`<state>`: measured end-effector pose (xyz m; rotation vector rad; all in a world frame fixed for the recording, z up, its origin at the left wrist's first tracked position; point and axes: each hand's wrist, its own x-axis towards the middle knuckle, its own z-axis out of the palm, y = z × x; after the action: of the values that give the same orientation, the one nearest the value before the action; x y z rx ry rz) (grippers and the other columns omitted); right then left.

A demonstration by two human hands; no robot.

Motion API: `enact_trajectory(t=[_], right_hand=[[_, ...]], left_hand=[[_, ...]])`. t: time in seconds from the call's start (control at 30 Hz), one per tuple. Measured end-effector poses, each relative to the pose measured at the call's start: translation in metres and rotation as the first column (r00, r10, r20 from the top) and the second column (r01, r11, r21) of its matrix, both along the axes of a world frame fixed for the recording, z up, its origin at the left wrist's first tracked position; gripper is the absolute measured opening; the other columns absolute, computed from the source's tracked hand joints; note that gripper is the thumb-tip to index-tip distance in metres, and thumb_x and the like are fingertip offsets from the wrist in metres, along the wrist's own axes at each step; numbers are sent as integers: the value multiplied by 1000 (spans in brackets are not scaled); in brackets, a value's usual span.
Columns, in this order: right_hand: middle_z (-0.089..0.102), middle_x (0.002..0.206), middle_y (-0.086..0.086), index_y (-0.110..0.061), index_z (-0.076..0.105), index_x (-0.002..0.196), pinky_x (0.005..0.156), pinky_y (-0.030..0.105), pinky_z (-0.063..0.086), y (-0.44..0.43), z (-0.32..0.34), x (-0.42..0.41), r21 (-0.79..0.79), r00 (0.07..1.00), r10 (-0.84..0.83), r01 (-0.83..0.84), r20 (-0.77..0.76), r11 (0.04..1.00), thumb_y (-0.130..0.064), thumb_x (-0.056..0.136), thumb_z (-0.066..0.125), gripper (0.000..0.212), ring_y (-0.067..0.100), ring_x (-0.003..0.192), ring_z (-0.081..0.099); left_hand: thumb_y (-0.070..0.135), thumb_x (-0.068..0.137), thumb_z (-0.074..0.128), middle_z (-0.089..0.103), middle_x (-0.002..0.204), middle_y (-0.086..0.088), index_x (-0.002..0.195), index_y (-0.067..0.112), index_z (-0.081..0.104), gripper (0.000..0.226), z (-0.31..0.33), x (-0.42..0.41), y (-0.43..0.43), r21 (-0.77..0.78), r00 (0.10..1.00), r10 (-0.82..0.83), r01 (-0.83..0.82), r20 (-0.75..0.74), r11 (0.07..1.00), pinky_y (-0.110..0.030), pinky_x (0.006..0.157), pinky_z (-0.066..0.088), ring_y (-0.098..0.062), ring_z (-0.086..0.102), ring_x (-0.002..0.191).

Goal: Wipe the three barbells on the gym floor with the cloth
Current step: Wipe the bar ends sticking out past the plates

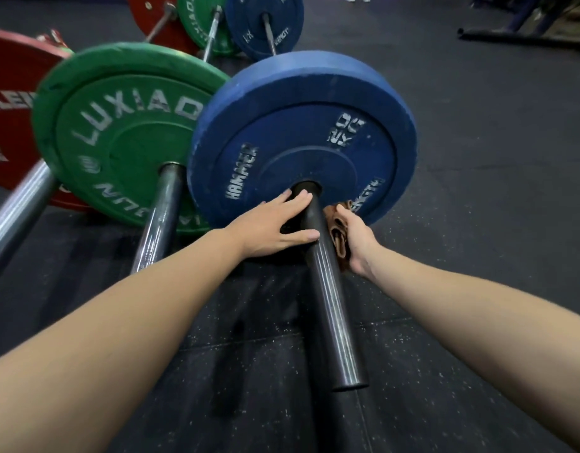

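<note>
Three barbells lie side by side on the dark gym floor. The nearest has a blue plate [301,135] and a dark sleeve [334,308] pointing toward me. My left hand [272,228] rests on that sleeve close to the plate, fingers straight and thumb across the bar. My right hand [355,240] holds a bunched brown cloth [336,228] against the sleeve's right side. The green-plate barbell [118,132] lies to the left, and the red-plate barbell [7,103] is at the far left, partly cut off.
The far plates of the three bars, red [151,18], green [200,21] and blue [265,24], stand at the top. A dark equipment frame [524,37] sits on the floor at upper right. Speckled rubber flooring [478,191] spreads to the right.
</note>
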<state>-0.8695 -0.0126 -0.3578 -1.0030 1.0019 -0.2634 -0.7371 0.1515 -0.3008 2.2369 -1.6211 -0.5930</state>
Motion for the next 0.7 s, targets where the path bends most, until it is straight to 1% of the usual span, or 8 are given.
enact_trajectory(t=[0.07,0.13,0.2,0.3,0.4,0.5,0.6,0.7], right_hand=[[77,105,13,-14,73,117,88,48,60,11,3,14,32,999,-41,40,33,999,-55,84,64,54,30,92,75],[75,78,9,-10,70,92,70,28,57,22,11,27,69,992,-106,101,66,992,-39,100,50,36,21,67,71],[66,75,9,-12,63,85,63,29,51,19,9,40,94,984,-156,148,85,985,-28,105,43,33,22,63,64],[69,82,13,-10,67,93,59,27,55,17,7,47,115,967,-210,194,144,974,-29,106,46,32,23,66,64],[72,101,19,-5,69,112,73,34,56,19,4,45,160,957,-233,206,174,965,-31,105,49,34,26,79,66],[70,74,10,-11,65,90,60,27,54,23,7,37,149,966,-183,157,180,976,-32,106,45,33,21,63,67],[64,68,8,-14,62,82,50,22,52,27,11,24,166,972,-160,132,171,977,-33,101,48,30,21,54,63],[64,61,10,-12,65,81,44,25,52,36,17,5,152,988,-66,44,143,987,-37,100,46,37,25,46,62]], left_hand=[[85,79,43,4,168,24,164,39,8,102,-2,-2,0,-20,1000,11,-11,-7,1000,-44,129,8,2,-8,154],[84,78,45,4,168,23,164,38,9,103,-2,-4,0,-33,1000,20,-21,-14,999,-43,129,6,4,-8,153],[85,77,46,5,168,24,163,39,11,105,-2,-3,-1,-39,1000,23,-24,-18,999,-43,129,7,5,-6,153],[89,74,46,7,166,28,163,41,12,107,-3,0,-2,-40,1000,23,-23,-16,999,-45,129,9,6,-4,153],[90,73,43,5,167,27,163,40,10,108,-6,-4,-2,-34,999,25,-26,-28,999,-46,129,10,4,-1,153],[87,75,43,3,168,25,163,39,8,107,-4,-8,-1,-34,998,38,-39,-44,999,-47,128,11,2,1,154],[83,78,50,6,168,23,163,40,10,103,1,-8,-3,0,999,42,-42,-27,999,-44,128,14,0,6,154],[83,78,56,12,167,22,162,45,12,102,7,-6,-3,12,998,59,-59,-22,998,-40,125,24,-5,17,154]])
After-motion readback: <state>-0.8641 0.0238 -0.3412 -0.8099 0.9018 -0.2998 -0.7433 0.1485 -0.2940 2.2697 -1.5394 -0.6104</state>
